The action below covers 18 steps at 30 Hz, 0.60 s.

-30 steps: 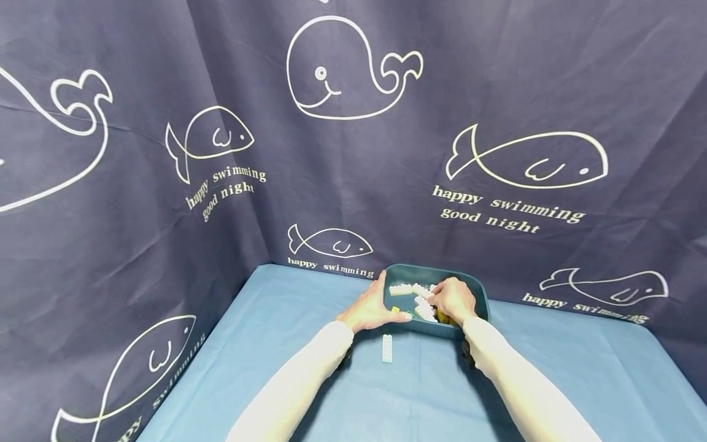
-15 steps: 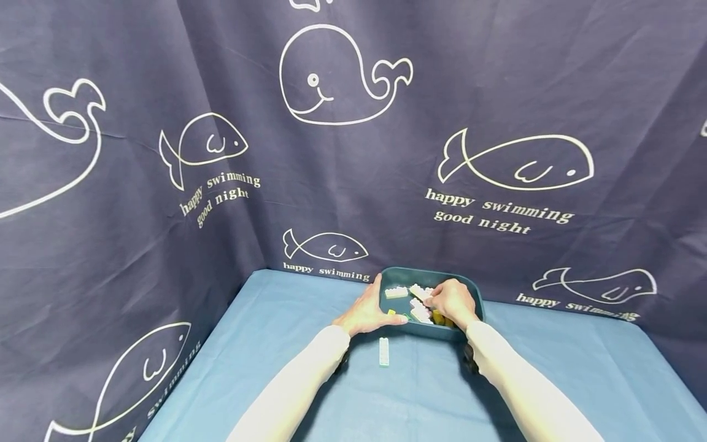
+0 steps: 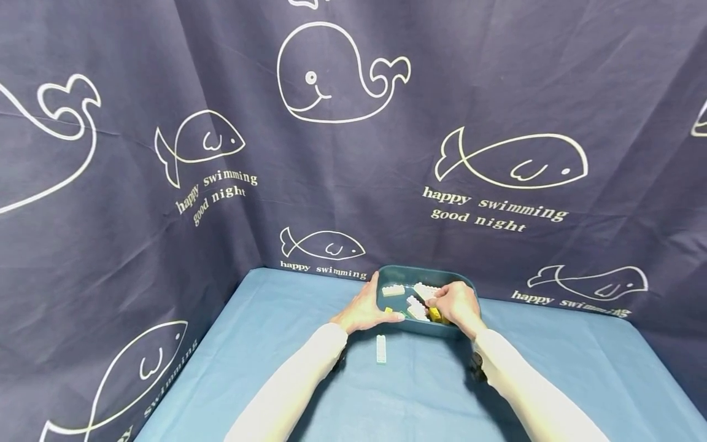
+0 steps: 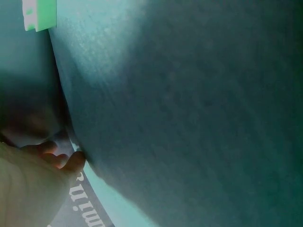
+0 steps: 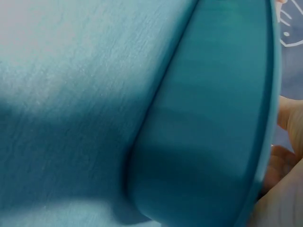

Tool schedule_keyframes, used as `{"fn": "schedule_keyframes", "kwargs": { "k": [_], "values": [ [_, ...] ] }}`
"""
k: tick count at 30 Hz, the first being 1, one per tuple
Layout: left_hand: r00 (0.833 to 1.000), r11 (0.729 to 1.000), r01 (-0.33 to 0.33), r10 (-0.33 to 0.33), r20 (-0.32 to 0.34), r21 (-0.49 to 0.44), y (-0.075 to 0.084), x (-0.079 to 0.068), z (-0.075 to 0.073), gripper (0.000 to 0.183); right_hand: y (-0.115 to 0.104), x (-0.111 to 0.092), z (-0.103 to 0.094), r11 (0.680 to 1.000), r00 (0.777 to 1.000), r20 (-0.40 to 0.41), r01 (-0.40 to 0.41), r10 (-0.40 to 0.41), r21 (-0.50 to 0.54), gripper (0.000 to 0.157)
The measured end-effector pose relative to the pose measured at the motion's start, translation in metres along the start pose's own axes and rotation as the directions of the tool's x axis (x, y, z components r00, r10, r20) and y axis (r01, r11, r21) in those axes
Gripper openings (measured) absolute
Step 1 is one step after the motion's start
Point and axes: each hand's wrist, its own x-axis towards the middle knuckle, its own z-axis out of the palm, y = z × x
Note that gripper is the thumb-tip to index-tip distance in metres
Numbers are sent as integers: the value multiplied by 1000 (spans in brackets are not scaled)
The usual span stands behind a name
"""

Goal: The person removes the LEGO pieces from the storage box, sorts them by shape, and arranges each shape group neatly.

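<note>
A dark teal plastic bin (image 3: 475, 294) stands near the back curtain with white toy bricks (image 3: 393, 290) and yellow ones (image 3: 434, 314) inside. My left hand (image 3: 361, 310) holds its front left corner, thumb over the front rim and fingers along the left side. Inside the bin my right hand (image 3: 457, 305) pinches a white toy brick (image 3: 425, 291), its right end hidden by the fingers. The right wrist view catches part of my right hand (image 5: 286, 161) beyond the bin's wall (image 5: 203, 123).
One narrow white and green brick (image 3: 381, 348) lies on the blue cloth (image 3: 386, 399) in front of the bin; its end also shows at the top of the left wrist view. Dark curtains (image 3: 353, 172) printed with whales and fish rise behind and to the left.
Within the bin, the white brick at my right fingertips has shifted slightly right along with the hand. My left hand stays on the bin. The head view has shifted a little.
</note>
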Motion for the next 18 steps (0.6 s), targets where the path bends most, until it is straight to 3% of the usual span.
{"fn": "schedule_keyframes", "kwargs": {
  "k": [12,18],
  "values": [
    [1000,999,-31,31,-1,8,0,2,-2,131,-4,-15,-11,999,999,-21,-25,25,27,23],
    [1000,1000,-3,3,14,4,0,0,-3,133,-11,-30,-15,999,999,-41,-21,22,29,21]
  ]
}}
